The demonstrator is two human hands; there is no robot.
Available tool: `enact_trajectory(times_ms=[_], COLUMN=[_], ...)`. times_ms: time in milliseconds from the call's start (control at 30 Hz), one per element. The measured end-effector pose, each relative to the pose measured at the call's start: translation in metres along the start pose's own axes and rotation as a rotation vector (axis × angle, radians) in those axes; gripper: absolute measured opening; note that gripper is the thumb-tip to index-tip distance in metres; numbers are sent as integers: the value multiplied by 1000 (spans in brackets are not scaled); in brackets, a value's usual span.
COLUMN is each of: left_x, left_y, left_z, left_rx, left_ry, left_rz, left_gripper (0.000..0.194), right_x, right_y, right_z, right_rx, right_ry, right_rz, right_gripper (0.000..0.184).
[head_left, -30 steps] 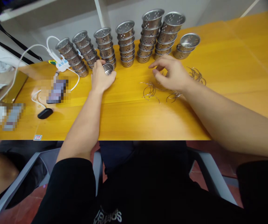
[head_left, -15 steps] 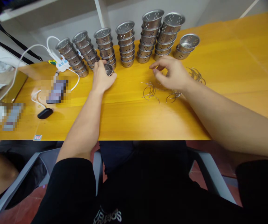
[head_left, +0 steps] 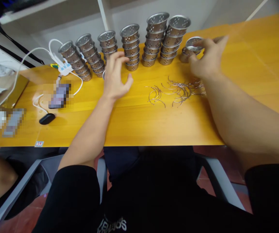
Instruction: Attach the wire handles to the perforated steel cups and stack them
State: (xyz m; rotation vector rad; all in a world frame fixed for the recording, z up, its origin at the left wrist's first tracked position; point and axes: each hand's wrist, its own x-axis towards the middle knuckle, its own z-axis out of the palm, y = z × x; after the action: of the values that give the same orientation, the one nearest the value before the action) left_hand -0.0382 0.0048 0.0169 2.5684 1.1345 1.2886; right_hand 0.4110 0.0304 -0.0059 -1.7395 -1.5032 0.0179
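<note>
The right hand [head_left: 207, 60], blurred, is half curled, thumb and fingers about the near and right side of a short stack of cups [head_left: 194, 42]; whether it has hold of one I cannot tell. Below and left of it lie bent wires [head_left: 183, 92]. The left hand [head_left: 117, 77] is loosely open, thumb spread, nothing seen between; just behind its left edge shows a rim [head_left: 103, 74]. Beyond it stand taller cup stacks [head_left: 131, 51], and farther left, a power strip [head_left: 65, 68].
</note>
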Motion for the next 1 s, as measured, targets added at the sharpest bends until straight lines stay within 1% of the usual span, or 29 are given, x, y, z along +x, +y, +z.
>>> enact_trajectory(times_ms=[67, 133, 167, 233, 300, 467, 567, 700, 733, 800, 900, 933, 1000], left_x=[-3, -7, -10, -13, -14, -14, -14, -14, -14, -14, -15, -16, -17], left_y=[28, 50, 57, 66, 66, 58, 57, 58, 59, 59, 55, 52, 46], left_z=[11, 23, 28, 34, 36, 32, 31, 31, 31, 31, 33, 35, 39], left_rx=[-79, -153, -183, -221, -244, -261, -250, -247, -246, -242, -242, -245, -252], left_ry=[-115, -232, -276, -322, -322, -290, -298, -315, -316, -314, -299, -293, -287], left_rz=[70, 117, 134, 157, 160, 122, 97, 72, 68, 65, 57, 52, 43], left_gripper=[50, 42, 38, 32, 28, 24, 25, 24, 23, 24, 30, 34, 45], right_x=[0, -2, -3, -4, -4, -3, -6, -13, -14, -17, -22, -24, -32], right_y=[1, -2, -4, -6, -7, -14, -23, -34, -37, -43, -57, -63, -75], right_z=[-2, -5, -7, -9, -10, -10, -13, -21, -24, -30, -40, -43, -47], right_rx=[-14, -20, -25, -33, -41, -74, -69, -39, -23, 24, 17, -10, -44], right_ry=[-45, -54, -51, -53, -66, -95, -98, -85, -71, -13, 110, 125, 105], right_rz=[49, 86, 100, 120, 143, 214, 223, 232, 210, 117, -88, -157, -294], right_gripper=[32, 29, 28, 29, 31, 38, 35, 30, 27, 25, 35, 38, 39])
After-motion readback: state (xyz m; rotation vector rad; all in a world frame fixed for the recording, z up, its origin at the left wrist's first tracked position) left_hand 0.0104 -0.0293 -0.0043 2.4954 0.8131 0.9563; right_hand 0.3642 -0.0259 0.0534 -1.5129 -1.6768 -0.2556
